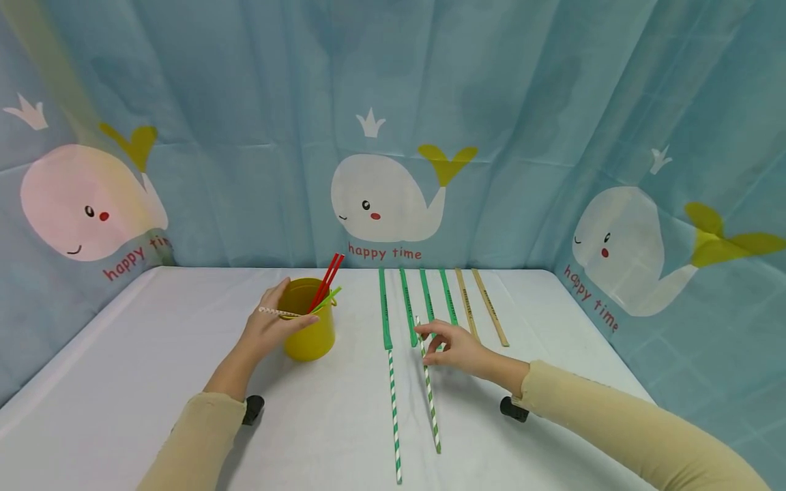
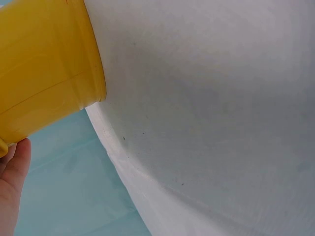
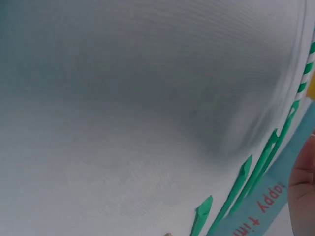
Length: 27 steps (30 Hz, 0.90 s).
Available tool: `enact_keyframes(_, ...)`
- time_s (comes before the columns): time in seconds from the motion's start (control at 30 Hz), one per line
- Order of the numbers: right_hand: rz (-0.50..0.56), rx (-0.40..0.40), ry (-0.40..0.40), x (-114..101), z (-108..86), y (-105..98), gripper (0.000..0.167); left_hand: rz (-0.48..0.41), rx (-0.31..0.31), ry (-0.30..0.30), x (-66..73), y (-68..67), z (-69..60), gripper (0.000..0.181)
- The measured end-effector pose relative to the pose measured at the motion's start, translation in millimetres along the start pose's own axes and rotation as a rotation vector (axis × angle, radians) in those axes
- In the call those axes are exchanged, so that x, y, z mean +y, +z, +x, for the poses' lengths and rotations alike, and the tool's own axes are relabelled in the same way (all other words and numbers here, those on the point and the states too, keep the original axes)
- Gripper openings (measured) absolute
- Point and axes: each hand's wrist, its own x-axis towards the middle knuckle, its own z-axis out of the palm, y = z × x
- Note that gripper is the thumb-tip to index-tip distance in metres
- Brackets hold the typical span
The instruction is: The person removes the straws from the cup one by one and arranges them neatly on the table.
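1. While the left hand (image 1: 270, 322) grasps the yellow bucket (image 1: 310, 341) in the head view, thumb in front and fingers round behind, the bucket stands upright on the desk (image 1: 184, 361). Risk: an uneven squeeze or wrist turn could drag or tip it.
2. Head view, bucket mouth: red straws (image 1: 323, 281) and a light-green straw (image 1: 328, 298) lean out to one side; a white-striped straw (image 1: 276, 311) lies across the rim by the left hand. A jolt or careless lift of that hand could flick it out.
3. Head view: right hand (image 1: 457, 349) pinches the olive-green striped straw (image 1: 432, 402) near its upper end. Lower end's contact with desk: cannot tell. So high a pinch leaves a long tail; it could swing into the teal-green striped straw (image 1: 394, 416) just beside it.
4. Head view: green strips (image 1: 385, 307) and tan strips (image 1: 467, 303) lie in a row, some partly behind the right hand. A low sweep could skew them.
5. Left wrist view: fingertips at the bucket's side; contents hidden, so a slipping straw would go unnoticed here.
6. Right wrist view: only a hand's edge shows; pinch cannot be checked. Strip ends lie loose and could catch a passing cuff.
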Motion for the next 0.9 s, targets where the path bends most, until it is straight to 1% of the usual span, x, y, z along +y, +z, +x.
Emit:
enact_keyframes(0.13, -0.014, -0.001, 0.038, 4.8, -0.7, 1.7, 0.054, -0.007, -0.004, -0.006, -0.1, 0.0, 0.4, 0.104)
enact_keyframes(0.37, -0.028, -0.050, 0.104, 10.7, -2.6, 7.8, 0.055, -0.013, -0.002, -0.006, -0.5, -0.4, -0.3, 0.104)
enact_keyframes(0.57, -0.055, -0.102, 0.098, 11.3, -6.3, 14.5, 0.056, -0.011, -0.006, -0.010, 1.2, -0.4, -0.1, 0.104)
enact_keyframes(0.9, -0.134, -0.142, 0.082, 11.6, -6.6, 17.9, 0.052, 0.002, 0.001, 0.003, 0.7, -0.6, -0.8, 0.102)
